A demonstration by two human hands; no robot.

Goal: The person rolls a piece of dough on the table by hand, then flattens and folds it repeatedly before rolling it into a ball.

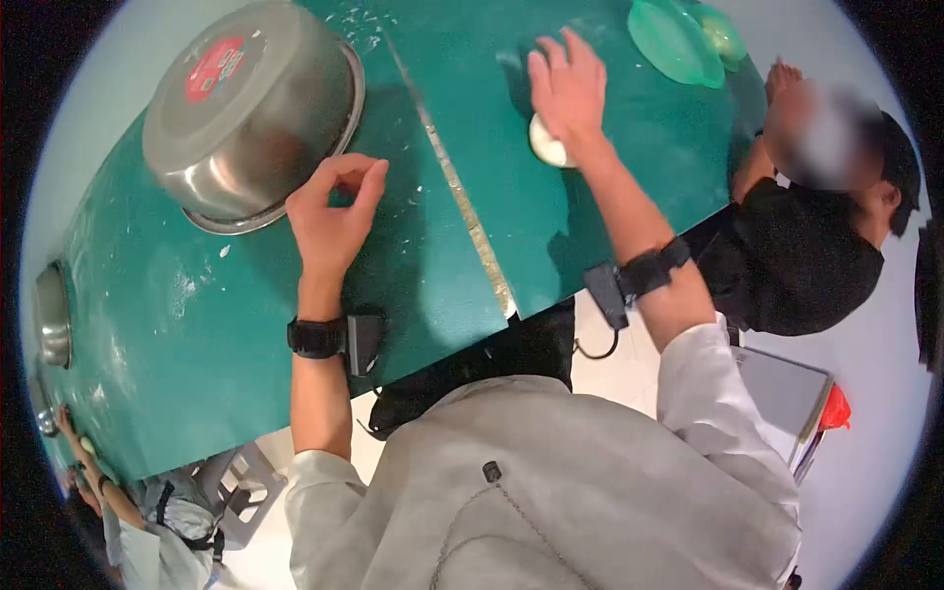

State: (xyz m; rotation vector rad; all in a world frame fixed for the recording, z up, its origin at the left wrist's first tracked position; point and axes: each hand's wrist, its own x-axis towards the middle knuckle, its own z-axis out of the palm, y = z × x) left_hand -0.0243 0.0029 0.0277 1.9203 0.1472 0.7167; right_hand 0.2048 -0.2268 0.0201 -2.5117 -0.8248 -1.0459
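My right hand [573,88] lies palm down with its fingers stretched out over the green tabletop. Beneath its heel and palm is a round, pale piece of dough [546,146], partly covered. My left hand [332,211] is held beside the rim of a large steel basin [261,128], with thumb and index finger curled together in a ring. What those fingertips hold, if anything, is too small to make out, and the other fingers are mostly hidden. The basin sits bottom up, with a red label [216,69] on its base.
A seam strip [457,192] crosses the green table [423,324], which has white floury marks. Green plastic bowls [678,44] stand at the far right. One person [806,246] sits at right, another [162,521] works lower left near a metal bowl [54,315].
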